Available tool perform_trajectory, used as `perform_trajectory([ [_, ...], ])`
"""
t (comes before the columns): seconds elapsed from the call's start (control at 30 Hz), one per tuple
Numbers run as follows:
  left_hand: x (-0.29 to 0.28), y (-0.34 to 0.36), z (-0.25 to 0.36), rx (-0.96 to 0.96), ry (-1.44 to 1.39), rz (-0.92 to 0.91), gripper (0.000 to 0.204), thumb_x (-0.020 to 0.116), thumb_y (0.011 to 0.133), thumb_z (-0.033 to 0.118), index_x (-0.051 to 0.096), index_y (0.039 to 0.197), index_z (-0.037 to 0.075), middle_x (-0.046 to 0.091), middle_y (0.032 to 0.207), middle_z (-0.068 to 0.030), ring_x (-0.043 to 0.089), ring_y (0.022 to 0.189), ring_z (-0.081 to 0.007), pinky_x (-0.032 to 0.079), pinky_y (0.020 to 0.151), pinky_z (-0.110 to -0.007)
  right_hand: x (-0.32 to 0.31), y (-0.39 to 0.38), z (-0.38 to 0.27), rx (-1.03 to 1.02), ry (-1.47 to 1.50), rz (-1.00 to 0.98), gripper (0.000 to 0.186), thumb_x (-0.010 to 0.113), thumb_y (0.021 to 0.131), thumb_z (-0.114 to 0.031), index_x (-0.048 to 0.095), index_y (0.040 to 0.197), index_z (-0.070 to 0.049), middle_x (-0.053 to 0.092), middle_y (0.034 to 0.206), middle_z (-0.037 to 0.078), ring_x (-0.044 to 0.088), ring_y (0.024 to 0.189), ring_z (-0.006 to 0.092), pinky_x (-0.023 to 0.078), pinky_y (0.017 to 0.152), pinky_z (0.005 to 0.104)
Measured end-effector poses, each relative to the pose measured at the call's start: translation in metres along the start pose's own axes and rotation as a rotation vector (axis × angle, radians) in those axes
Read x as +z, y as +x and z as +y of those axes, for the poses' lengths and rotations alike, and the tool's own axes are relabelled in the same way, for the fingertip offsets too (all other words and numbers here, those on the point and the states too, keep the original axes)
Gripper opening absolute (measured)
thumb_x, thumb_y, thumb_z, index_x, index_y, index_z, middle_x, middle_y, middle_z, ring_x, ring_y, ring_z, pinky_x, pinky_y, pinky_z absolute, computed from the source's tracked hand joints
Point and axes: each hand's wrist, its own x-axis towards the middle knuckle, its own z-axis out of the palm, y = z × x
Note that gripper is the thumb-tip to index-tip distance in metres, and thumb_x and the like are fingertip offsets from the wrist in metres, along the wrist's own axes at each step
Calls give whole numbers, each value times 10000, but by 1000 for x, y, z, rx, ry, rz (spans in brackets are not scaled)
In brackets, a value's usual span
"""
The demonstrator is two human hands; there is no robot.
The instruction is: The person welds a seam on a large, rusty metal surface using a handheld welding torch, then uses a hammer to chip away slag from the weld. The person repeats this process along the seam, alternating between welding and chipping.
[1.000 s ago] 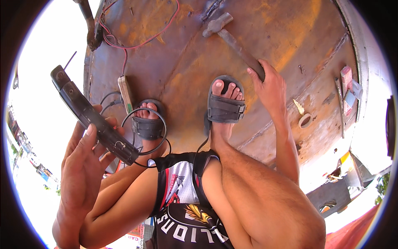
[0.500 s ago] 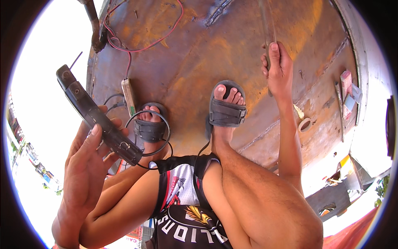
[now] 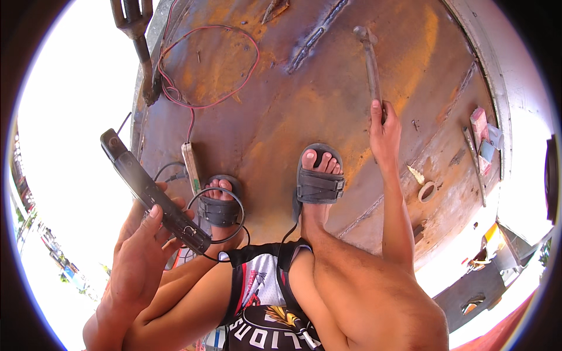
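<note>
My left hand [image 3: 140,245] is closed round a black welding electrode holder [image 3: 146,187], held at the left above the plate's edge. A thin rod sticks out of its upper end, and a black cable [image 3: 243,213] loops from its lower end towards my lap. In my right hand [image 3: 385,131] is the handle of a hammer [image 3: 372,67], its rusty metal head pointing away from me over the rust-brown steel plate [image 3: 269,152]. A rough weld bead [image 3: 316,38] runs along the plate to the left of the hammer's head.
My sandalled feet [image 3: 320,181] rest on the plate. Red-and-black wire [image 3: 257,55] leads to a pale power strip [image 3: 191,167]. A dark metal bar [image 3: 143,58] stands at the far left. Small boxes [image 3: 480,128], a thin rod [image 3: 474,167] and a ring [image 3: 427,192] lie right.
The view has shifted, so the plate and feet sit lower. The hammer's head has come into view. Both hands keep their hold.
</note>
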Motion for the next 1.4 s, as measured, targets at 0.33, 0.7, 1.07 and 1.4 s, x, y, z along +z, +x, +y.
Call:
perform_trajectory([
  [0.33, 0, -7, 9, 3, -14, -24, 486, 488, 1085, 235, 360, 1535, 103, 577, 1328, -114, 585, 1274, -273, 458, 1003, -442, -29, -13, -5, -88, -714, 94, 379, 623, 1003, -358, 616, 1208, -40, 697, 1107, 175, 673, 1023, 395, 533, 828, 510],
  [0.7, -1, -7, 10, 23, -44, -46, 470, 529, 1069, 234, 402, 1509, 131, 597, 1321, -103, 581, 1274, -269, 462, 1014, -463, -68, -15, -108, -355, -154, 82, 288, 745, 939, -253, 702, 1096, -15, 724, 874, 121, 710, 778, 250, 551, 711, 368],
  [1.07, 16, -1, 18, -2, -20, -63, 441, 527, 1069, 218, 429, 1491, 136, 619, 1318, -83, 592, 1266, -258, 468, 1021, -461, -174, -49, -180, -1389, 405, 41, 648, 652, 881, -693, 614, 1120, -92, 603, 998, 62, 516, 702, 166, 400, 624, 322],
  [1.4, 20, 17, 25, -45, 24, -19, 428, 468, 1085, 230, 431, 1506, 164, 643, 1260, -68, 619, 1194, -223, 460, 920, -420, -55, 25, -57, -17, -873, -222, 479, 764, 870, -436, 627, 1064, -19, 722, 906, 180, 711, 865, 399, 543, 713, 505],
])
